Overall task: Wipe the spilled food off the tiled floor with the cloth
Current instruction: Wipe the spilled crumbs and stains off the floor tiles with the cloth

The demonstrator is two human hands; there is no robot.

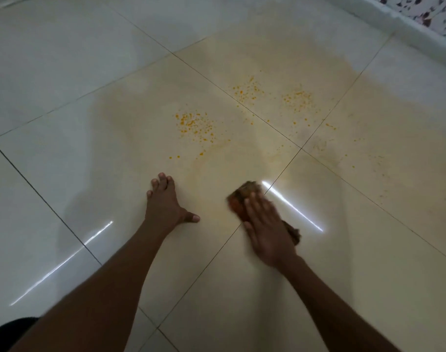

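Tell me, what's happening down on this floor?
A person is cleaning a food spill. The right hand presses a brown crumpled cloth flat against the glossy pale tiled floor, while the left hand rests spread on the tiles. Three patches of orange-yellow crumbs lie beyond the cloth, not yet wiped.

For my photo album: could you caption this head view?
Right hand presses brown cloth on cream tiled floor near orange food specks; left hand braces.

Pale raised ledge [384, 15] top right; dark-flecked speckled surface [425, 8] beyond
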